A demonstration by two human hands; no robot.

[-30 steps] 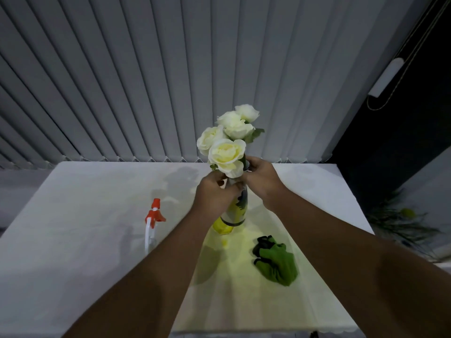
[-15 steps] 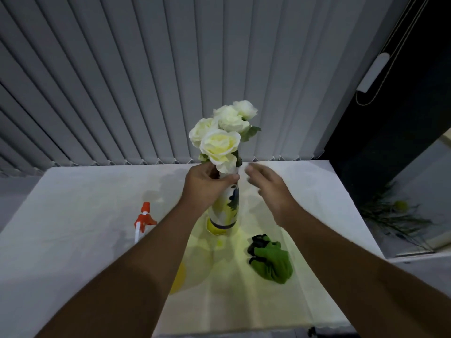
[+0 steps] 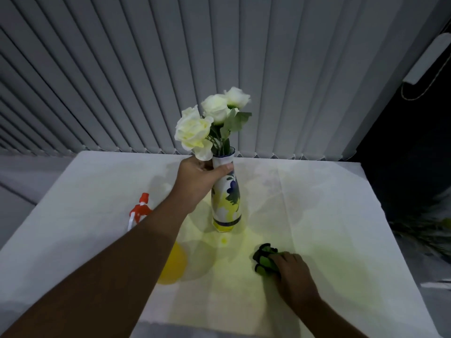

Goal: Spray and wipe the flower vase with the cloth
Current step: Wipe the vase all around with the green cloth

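Note:
A tall white vase (image 3: 227,206) painted with blue and yellow flowers stands upright near the middle of the white table (image 3: 329,215). White roses (image 3: 195,132) fill it. My left hand (image 3: 199,181) grips the vase's neck just under the rim. The green cloth (image 3: 264,261) lies crumpled on the table to the vase's front right, and my right hand (image 3: 294,279) rests on it with fingers closing over it. A spray bottle (image 3: 140,212) with a red-and-white nozzle and yellow liquid stands left of the vase, mostly hidden behind my left forearm.
Grey vertical blinds (image 3: 170,69) hang directly behind the table's far edge. A dark gap and some greenery (image 3: 424,230) lie past the table's right edge. The tablecloth shows creases and a small yellow drop (image 3: 223,239) in front of the vase.
My right hand left the vase's neck and came down to the green cloth. The left hand has stayed on the neck, and the roses are now fully visible above it.

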